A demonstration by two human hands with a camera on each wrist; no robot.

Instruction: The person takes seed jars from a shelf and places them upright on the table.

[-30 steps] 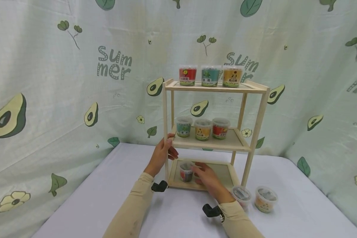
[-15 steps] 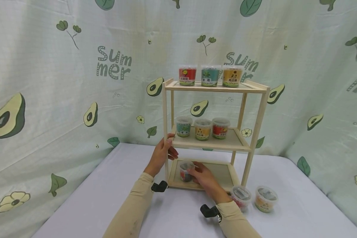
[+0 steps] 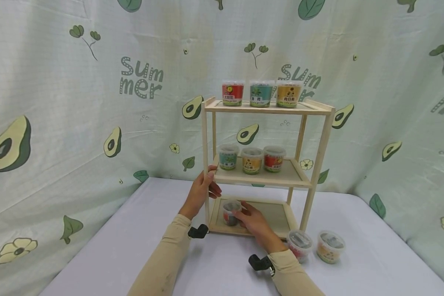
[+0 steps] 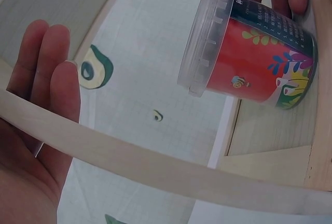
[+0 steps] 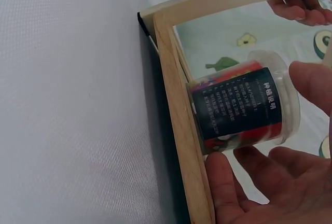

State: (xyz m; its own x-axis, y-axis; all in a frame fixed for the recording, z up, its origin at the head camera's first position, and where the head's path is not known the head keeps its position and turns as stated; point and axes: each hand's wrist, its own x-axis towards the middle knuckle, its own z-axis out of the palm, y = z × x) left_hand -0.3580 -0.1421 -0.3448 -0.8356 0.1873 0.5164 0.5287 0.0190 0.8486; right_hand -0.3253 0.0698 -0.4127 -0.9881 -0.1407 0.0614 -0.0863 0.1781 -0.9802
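A lidded clear plastic tub point(image 3: 229, 218) with a red and dark label stands upright on the bottom shelf of a wooden rack point(image 3: 259, 179), near its left side. My right hand point(image 3: 257, 222) holds this tub from the right. In the right wrist view, the thumb lies by the lid of the tub point(image 5: 241, 107), fingers along its opposite side. At middle-shelf height, my left hand point(image 3: 200, 193) holds the rack's left front post. The left wrist view shows several fingers point(image 4: 54, 53) of that hand extended behind the post point(image 4: 119, 156).
Three labelled tubs point(image 3: 260, 94) stand on the top shelf and three more tubs point(image 3: 252, 161) on the middle one. Right of the rack's front foot, a red-labelled tub point(image 3: 299, 246) and a yellow-labelled tub point(image 3: 330, 247) stand on the white tablecloth point(image 3: 370, 255). A printed curtain point(image 3: 163, 135) hangs behind.
My right hand has shifted slightly left, its thumb coming over the front of the tub on the bottom shelf. The left hand has stayed on the post.
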